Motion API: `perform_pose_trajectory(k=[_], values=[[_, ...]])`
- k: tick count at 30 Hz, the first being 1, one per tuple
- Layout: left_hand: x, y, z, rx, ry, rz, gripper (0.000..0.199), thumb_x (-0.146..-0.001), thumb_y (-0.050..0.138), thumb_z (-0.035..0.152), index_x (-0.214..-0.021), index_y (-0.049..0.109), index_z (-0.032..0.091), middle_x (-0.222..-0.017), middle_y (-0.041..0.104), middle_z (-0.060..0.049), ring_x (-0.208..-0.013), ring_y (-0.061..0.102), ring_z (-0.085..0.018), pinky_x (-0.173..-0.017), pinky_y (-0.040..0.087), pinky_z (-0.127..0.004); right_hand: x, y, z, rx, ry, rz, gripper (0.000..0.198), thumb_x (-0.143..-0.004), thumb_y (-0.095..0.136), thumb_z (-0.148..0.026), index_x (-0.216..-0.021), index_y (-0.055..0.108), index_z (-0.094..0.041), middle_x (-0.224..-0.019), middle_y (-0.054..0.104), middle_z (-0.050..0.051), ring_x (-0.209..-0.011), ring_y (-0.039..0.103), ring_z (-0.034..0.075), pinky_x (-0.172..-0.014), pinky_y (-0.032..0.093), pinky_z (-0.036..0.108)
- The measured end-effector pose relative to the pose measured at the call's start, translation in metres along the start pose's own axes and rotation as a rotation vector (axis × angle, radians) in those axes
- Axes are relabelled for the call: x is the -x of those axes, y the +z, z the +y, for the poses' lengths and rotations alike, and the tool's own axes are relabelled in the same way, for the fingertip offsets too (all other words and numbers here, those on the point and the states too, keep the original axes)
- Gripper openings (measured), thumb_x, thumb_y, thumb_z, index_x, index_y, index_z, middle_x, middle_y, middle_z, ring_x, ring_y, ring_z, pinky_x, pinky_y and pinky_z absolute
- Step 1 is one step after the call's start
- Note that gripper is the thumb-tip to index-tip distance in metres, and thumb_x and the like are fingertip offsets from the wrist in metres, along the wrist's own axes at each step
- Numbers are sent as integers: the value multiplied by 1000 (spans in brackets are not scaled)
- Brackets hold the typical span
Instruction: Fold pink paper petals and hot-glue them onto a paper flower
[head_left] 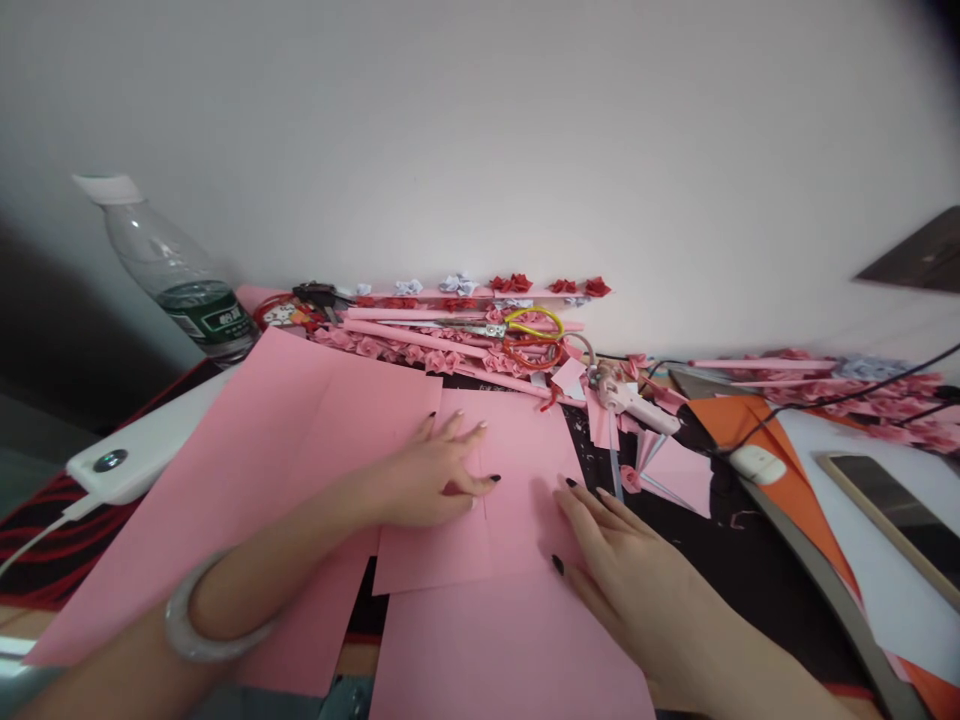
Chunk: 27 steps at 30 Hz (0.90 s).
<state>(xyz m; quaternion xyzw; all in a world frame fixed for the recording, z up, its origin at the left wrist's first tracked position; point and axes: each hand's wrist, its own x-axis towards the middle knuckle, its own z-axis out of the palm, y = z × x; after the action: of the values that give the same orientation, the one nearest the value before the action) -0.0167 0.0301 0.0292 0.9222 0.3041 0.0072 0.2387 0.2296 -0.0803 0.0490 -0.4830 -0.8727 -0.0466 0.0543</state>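
A pink paper sheet point(517, 440) with creases lies flat in front of me, its near part overlapping another pink sheet point(510, 650). My left hand point(431, 470) rests on the creased sheet with its fingers spread, and a pale bangle point(187, 620) circles that wrist. At the sheet's right edge, my right hand point(622, 560) lies with fingers stretched out, touching the paper. Under my left forearm is a larger pink sheet point(247, 450), reaching toward the table's front edge.
Scissors point(536, 330) with yellow and orange handles lie on pink paper tubes and paper flowers point(442, 360) along the wall. A glue gun point(637, 400) sits right of centre. A water bottle point(180, 270) and a white power bank point(127, 460) stand left; a phone point(900, 510) lies right.
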Motion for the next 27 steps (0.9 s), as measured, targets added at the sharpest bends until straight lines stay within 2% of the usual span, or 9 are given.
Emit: perform_pose_trajectory(k=[3, 5, 7, 9, 13, 19, 21, 24, 27], values=[[0, -2, 3, 11, -4, -15, 35, -85, 49, 25, -115, 59, 40, -151, 7, 2, -136, -5, -37, -102, 5, -66, -10, -10, 0, 39, 134, -71, 24, -82, 44, -20, -101, 58, -15, -94, 67, 15, -87, 64, 27, -73, 52, 40], [0, -4, 4, 19, -6, -25, 36, -84, 50, 24, -114, 59, 41, -151, 5, 2, -136, -6, -37, -102, 5, -66, -22, -18, 1, 59, 252, -134, 16, -84, 43, -21, -81, 58, -19, -77, 66, 10, -72, 64, 25, -65, 50, 38], [0, -5, 5, 24, -7, -26, 36, -84, 50, 23, -114, 59, 41, -151, 5, 2, -136, -6, -37, -102, 5, -66, -36, -23, 1, 62, 331, -149, 18, -87, 42, -24, -77, 57, -20, -72, 64, 7, -67, 63, 24, -57, 47, 34], [0, -4, 5, 22, -6, -17, 37, -83, 50, 22, -114, 59, 41, -151, 5, 3, -136, -5, -37, -102, 5, -66, -51, -21, 1, 51, 380, -160, 19, -88, 43, -31, -83, 57, -19, -71, 64, 7, -65, 64, 24, -51, 42, 30], [1, -1, 4, 9, 10, 28, 37, -84, 50, 21, -114, 60, 40, -151, 6, 3, -137, -4, -34, -104, 3, -63, -70, -1, 3, 23, 387, -225, 29, -88, 45, -42, -81, 56, -16, -72, 65, 9, -68, 65, 24, -49, 37, 27], [2, 0, 7, -11, 21, 91, 34, -85, 50, 24, -114, 60, 39, -151, 8, 5, -138, -3, -32, -105, 2, -62, -73, 23, 18, -194, 335, -236, 23, -88, 46, -29, -68, 54, -19, -67, 63, 3, -63, 60, 16, -51, 28, 24], [0, 0, 5, -12, -17, 163, 39, -85, 49, 24, -121, 55, 37, -151, 12, 3, -139, 2, -30, -107, 3, -60, -72, 24, 24, -240, 349, -217, 21, -86, 45, -23, -68, 55, -19, -66, 63, 2, -63, 58, 15, -52, 27, 23], [-2, -2, -2, 28, -153, 346, 50, -86, 47, 26, -135, 40, 29, -149, 22, -3, -138, 16, -26, -110, 10, -53, -71, 23, 31, -269, 394, -216, 22, -84, 42, -19, -67, 55, -19, -64, 61, 2, -61, 56, 14, -52, 26, 23], [-3, -3, -12, 143, -292, 534, 56, -84, 49, 31, -137, 38, 18, -146, 31, -8, -134, 29, -24, -111, 22, -44, -71, 20, 33, -248, 450, -205, 21, -85, 42, -21, -68, 56, -19, -67, 63, 4, -64, 57, 16, -52, 26, 23]])
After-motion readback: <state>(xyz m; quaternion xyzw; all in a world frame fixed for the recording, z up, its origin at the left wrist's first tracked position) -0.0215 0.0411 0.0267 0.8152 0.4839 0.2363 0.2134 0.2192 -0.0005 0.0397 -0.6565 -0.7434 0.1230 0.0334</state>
